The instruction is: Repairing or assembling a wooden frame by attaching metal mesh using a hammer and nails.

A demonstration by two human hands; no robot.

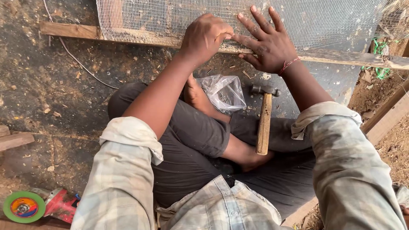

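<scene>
Wire mesh (324, 21) lies over wooden rail (341, 56); right hand (268, 42) fingers spread wide, pressing mesh flat; left hand (204, 36) curled, fingertips pinched at rail; hammer (264, 121) rests near

The floor (51, 81) is dark, worn and gritty, strewn with wood chips and sawdust in even daylight. A thin pale cord (81, 66) trails across it at the upper left. A short wooden offcut (15, 139) lies at the left edge. Bare reddish earth (394, 149) and timber planks (385, 119) border the right edge.
</scene>
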